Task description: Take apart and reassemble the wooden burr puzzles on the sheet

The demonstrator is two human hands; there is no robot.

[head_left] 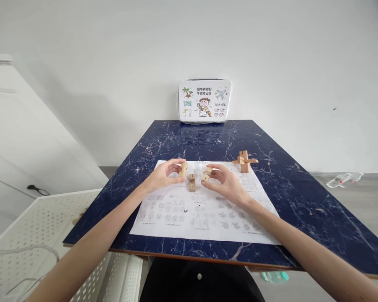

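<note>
Between thumb and fingers, my left hand [164, 173] grips a pale wooden puzzle piece [183, 170], held upright above the sheet. My right hand [227, 184] pinches a second notched wooden puzzle piece [206, 174] with dark marks on its face. A third wooden puzzle piece [192, 183], also notched and marked, rests on the paper between both hands, touched by neither. Under them lies a large white instruction sheet [176, 228] printed with small diagrams. An interlocked wooden assembly [245, 162] stands at the sheet's far right corner.
The dark blue marbled table [135, 147] meets the wall at its far end. There, a white cartoon case [204, 101] leans upright. A white perforated rack [88, 205] stands left of the table. Below the right side, a clear bottle [274, 277] lies on the floor.
</note>
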